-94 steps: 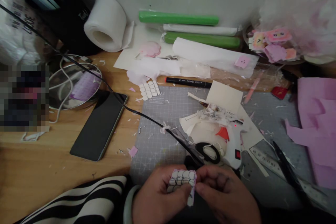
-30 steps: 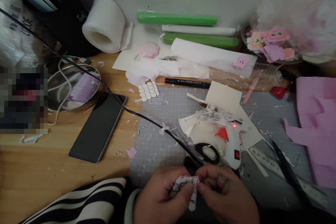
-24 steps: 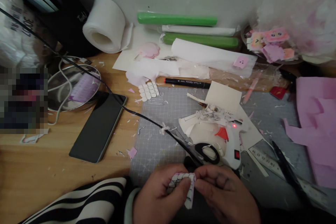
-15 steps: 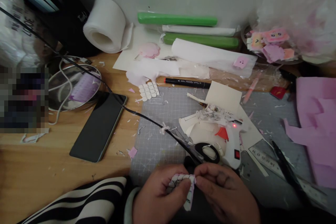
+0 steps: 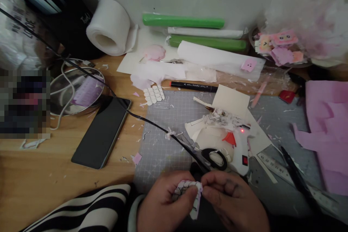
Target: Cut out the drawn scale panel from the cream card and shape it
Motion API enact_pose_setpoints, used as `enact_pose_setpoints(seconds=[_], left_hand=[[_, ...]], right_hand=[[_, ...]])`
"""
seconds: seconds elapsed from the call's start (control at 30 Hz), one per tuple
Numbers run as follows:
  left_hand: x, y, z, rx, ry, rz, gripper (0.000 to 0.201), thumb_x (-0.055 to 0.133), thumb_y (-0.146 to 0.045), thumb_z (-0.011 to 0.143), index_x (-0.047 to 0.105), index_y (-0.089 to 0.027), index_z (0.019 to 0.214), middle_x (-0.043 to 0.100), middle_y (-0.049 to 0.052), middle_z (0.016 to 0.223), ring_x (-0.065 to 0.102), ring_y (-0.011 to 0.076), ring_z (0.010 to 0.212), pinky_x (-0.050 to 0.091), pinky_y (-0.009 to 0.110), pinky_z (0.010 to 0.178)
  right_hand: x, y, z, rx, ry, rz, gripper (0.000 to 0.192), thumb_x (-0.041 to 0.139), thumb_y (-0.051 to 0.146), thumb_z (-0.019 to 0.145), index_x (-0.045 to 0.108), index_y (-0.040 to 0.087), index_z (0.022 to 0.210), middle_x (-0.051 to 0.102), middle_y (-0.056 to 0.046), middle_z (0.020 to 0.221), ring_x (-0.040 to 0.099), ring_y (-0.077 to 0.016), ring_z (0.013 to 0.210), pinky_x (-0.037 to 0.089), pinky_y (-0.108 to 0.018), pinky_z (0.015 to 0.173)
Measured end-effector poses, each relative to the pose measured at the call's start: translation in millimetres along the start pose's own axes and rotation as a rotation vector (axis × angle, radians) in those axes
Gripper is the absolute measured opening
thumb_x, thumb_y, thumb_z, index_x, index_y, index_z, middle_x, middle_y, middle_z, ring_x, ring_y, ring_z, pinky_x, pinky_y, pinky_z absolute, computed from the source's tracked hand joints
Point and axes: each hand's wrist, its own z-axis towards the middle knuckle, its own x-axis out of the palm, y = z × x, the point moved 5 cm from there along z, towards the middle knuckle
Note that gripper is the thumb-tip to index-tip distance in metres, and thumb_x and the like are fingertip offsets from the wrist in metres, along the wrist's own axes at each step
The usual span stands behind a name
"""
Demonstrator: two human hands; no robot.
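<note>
Paper piece: white and pale pink, inked with a black scale-like pattern, the small folded paper cutout (image 5: 190, 195) sits at the bottom centre of the view, pinched between both hands just above the near edge of the cutting mat (image 5: 163, 145).
Left hand: the left hand (image 5: 163, 206) curls around the cutout's left side, thumb pressed on its patterned face; a striped sleeve (image 5: 81, 210) runs off to the left.
Right hand: the right hand (image 5: 233, 203) grips the cutout's upper right edge with fingertips closed on it.
Just beyond the hands: black-handled scissors (image 5: 214, 157) lie on the mat, touching a white hot glue gun (image 5: 240, 148) whose red light glows; a black cable (image 5: 108, 90) crosses the tabletop (image 5: 40, 174) diagonally towards them.
Mat's far edge: a small sheet of white scale shapes (image 5: 154, 94) and a black marker (image 5: 194, 86).
Left side: a dark smartphone (image 5: 102, 132) lies face up beside a round metal lid (image 5: 76, 88).
Back wall: a white foam roll (image 5: 110, 25) and green rolls (image 5: 183, 20).
Right edge: pink paper sheets (image 5: 326, 130) and a metal ruler (image 5: 274, 165).
</note>
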Motion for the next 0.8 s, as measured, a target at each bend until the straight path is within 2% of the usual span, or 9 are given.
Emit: enact_pose_setpoints(seconds=[0.2,0.33,0.4,0.57,0.7,0.8], left_hand=[[0.2,-0.9,1.4,0.016,0.001,0.035,0.022,0.041,-0.030,0.072,0.047,-0.017,0.055,0.042,-0.001,0.051,0.041,0.0124,0.052,0.034,0.023,0.051],[0.4,-2.8,2.5,0.048,0.026,0.073,0.022,0.041,-0.028,0.072,0.046,-0.017,0.054,0.041,-0.002,0.050,0.040,0.0116,0.050,0.033,0.022,0.050],[1.7,-4.7,3.3,0.084,0.048,0.086,0.022,0.041,-0.026,0.073,0.047,-0.017,0.054,0.042,-0.002,0.051,0.040,0.0111,0.050,0.032,0.021,0.050],[4.0,-6.3,3.2,0.133,0.051,0.129,0.021,0.043,-0.021,0.073,0.049,-0.015,0.054,0.045,-0.002,0.052,0.042,0.0101,0.051,0.032,0.020,0.051],[1.3,1.3,-1.6,0.102,-0.009,0.082,0.021,0.045,-0.022,0.075,0.055,-0.015,0.057,0.045,-0.002,0.053,0.042,0.0102,0.052,0.034,0.019,0.052],[-2.6,11.4,-5.3,0.067,-0.086,-0.065,0.019,0.050,-0.029,0.075,0.063,-0.016,0.070,0.054,0.001,0.062,0.048,0.0134,0.061,0.039,0.021,0.061]], right_hand=[[-1.2,2.3,-1.0,-0.012,-0.104,-0.050,0.019,0.064,0.029,0.061,0.055,0.013,0.065,0.039,0.010,0.040,0.024,0.0005,0.032,0.014,-0.014,0.033],[0.0,6.1,-2.5,-0.100,-0.171,-0.133,0.013,0.058,0.025,0.058,0.054,0.013,0.061,0.039,0.008,0.042,0.029,-0.0015,0.038,0.018,-0.015,0.039],[0.1,8.6,-3.6,-0.121,-0.216,-0.181,0.009,0.055,0.023,0.058,0.052,0.014,0.058,0.035,0.009,0.042,0.026,-0.0020,0.039,0.017,-0.016,0.039],[-2.1,11.8,-2.6,-0.118,-0.211,-0.257,0.004,0.050,0.018,0.057,0.048,0.016,0.055,0.030,0.010,0.041,0.026,-0.0037,0.040,0.018,-0.017,0.040],[-8.1,2.0,1.1,-0.112,-0.119,-0.171,0.010,0.057,0.023,0.059,0.051,0.015,0.059,0.037,0.008,0.044,0.030,-0.0047,0.043,0.024,-0.017,0.042],[-14.5,-4.1,1.6,-0.129,-0.176,-0.023,0.023,0.064,0.036,0.060,0.053,0.016,0.062,0.042,0.006,0.047,0.034,-0.0058,0.045,0.028,-0.017,0.045]])
